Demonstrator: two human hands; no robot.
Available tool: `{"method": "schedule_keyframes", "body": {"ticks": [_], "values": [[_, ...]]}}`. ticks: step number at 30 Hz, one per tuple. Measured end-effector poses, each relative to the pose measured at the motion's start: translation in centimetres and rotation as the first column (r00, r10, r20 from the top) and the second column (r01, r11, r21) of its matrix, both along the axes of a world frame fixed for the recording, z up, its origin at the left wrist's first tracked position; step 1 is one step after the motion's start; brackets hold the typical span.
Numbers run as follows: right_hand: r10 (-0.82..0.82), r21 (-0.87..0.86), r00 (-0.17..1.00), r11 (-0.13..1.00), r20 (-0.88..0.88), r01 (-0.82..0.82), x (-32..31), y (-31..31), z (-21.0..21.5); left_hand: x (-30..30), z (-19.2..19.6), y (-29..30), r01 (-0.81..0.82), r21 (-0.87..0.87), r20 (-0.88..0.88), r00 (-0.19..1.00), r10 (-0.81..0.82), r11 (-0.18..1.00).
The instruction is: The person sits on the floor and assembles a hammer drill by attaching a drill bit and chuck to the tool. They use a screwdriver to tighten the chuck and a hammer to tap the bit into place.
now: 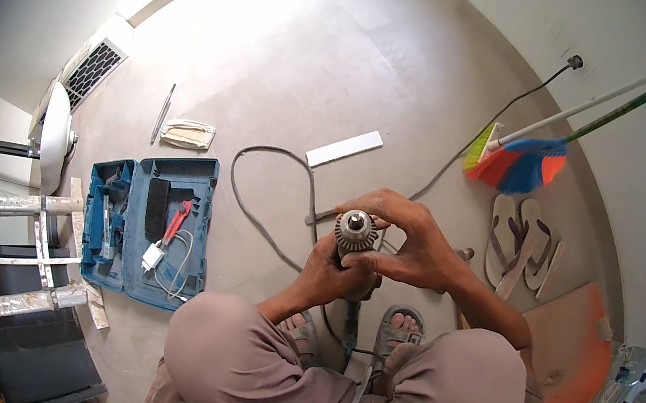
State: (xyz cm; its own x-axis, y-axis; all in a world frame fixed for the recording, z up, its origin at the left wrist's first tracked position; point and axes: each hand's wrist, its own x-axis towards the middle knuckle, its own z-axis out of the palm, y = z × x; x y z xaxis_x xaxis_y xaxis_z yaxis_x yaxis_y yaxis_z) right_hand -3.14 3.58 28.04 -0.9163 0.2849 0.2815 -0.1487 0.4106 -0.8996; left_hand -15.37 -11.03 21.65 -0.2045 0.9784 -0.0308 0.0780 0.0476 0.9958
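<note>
The left hand (332, 271) wraps around the drill (354, 245) body from below; the right hand (407, 237) curls over its chuck (354, 228), fingers pinching beside it.

Cable (264, 222) left, floor beyond open

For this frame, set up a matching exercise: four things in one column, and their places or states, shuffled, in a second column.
Things:
1. drill chuck
2. blue tool case
3. broom
4. pair of sandals

Places or states:
A. lying open on the floor to the person's left
B. leaning against the wall, bristles on the floor
C. gripped between the left hand and the right hand
D. flat on the floor just below the bristles in the picture

Pairs: 1-C, 2-A, 3-B, 4-D
</note>
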Motion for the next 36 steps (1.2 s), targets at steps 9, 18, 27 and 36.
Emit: {"method": "schedule_keyframes", "body": {"ticks": [9, 18, 27, 36], "values": [[0.170, -0.314, 0.985, 0.935, -0.005, -0.163, -0.5, 0.2, -0.5, -0.2, -2.2, -0.3, -0.030, 0.058, 0.102, 0.994, 0.024, 0.998], [-0.126, 0.062, 0.992, 0.990, -0.023, 0.128, -0.2, -1.1, -0.1, 0.5, -1.8, 0.1, -0.091, 0.036, 0.082, 0.993, 0.088, 0.995], [0.085, -0.120, 0.993, 0.988, -0.083, -0.095, 0.0, 1.9, -1.2, 0.7, -1.0, 0.8, -0.048, 0.042, -0.033, 0.998, 0.050, 0.998], [0.214, -0.241, 0.972, 0.943, -0.095, -0.231, -1.5, 1.7, -1.7, 0.7, -0.3, 0.9, -0.134, 0.098, -0.110, 0.983, 0.144, 0.986]]}}
